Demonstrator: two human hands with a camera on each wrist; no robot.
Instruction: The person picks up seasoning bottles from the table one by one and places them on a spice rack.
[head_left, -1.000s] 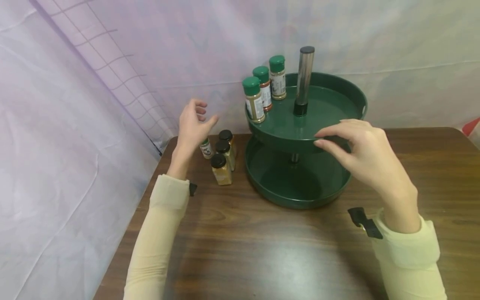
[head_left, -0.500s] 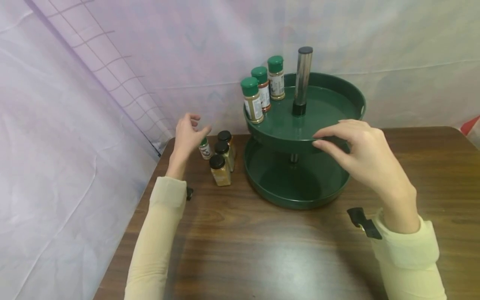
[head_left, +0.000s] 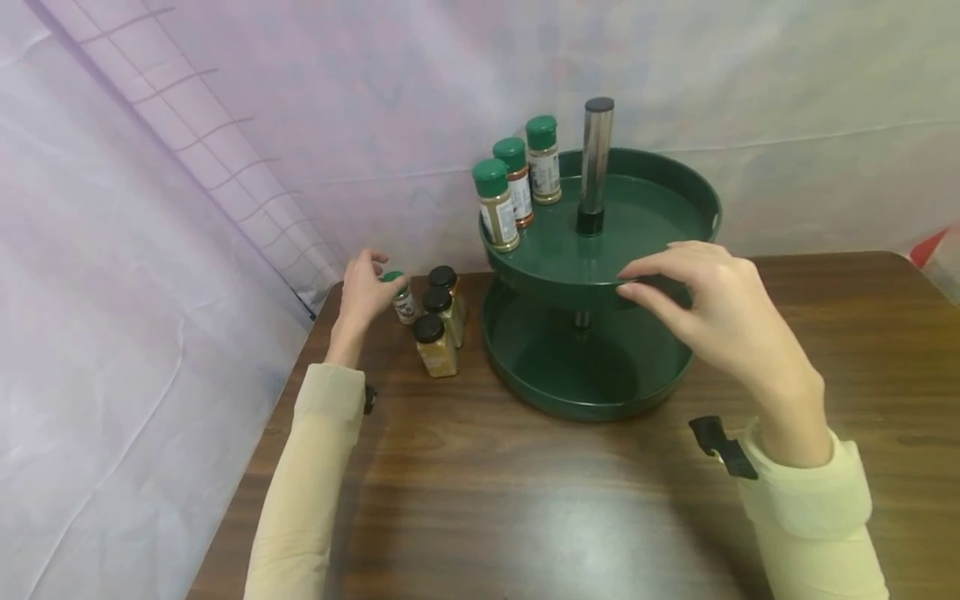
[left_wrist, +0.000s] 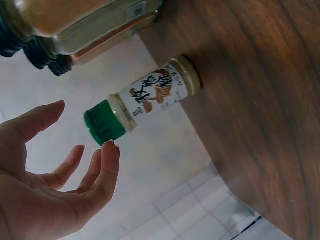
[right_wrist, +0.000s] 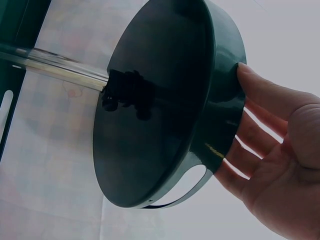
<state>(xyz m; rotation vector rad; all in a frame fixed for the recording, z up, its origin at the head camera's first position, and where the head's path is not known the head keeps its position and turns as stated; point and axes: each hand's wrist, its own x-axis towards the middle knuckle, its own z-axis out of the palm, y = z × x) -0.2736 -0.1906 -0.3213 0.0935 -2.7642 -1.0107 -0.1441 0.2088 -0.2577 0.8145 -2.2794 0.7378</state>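
Note:
My left hand (head_left: pixel 365 290) is at the green cap of a small spice jar (left_wrist: pixel 155 94) standing on the table. In the left wrist view its fingers (left_wrist: pixel 109 170) are spread, one fingertip at the cap's edge, the thumb apart from it. My right hand (head_left: pixel 712 312) pinches the front rim of the upper tier of a dark green two-tier turntable (head_left: pixel 558 292), thumb outside, fingers over the edge. On that tier, at the left, stand three green-capped spice jars, the nearest one (head_left: pixel 498 208) holding tan powder.
Three black-capped spice jars, the front one (head_left: pixel 435 346) yellowish, stand in a row between the left hand and the turntable. A metal post (head_left: pixel 596 158) rises through the tiers. The wooden table (head_left: pixel 480 500) meets a pale cloth backdrop (head_left: pixel 375 100) behind.
My left hand has come down and slightly left to the small green-capped jar. The right hand stays on the rim. The whole view has shifted a little.

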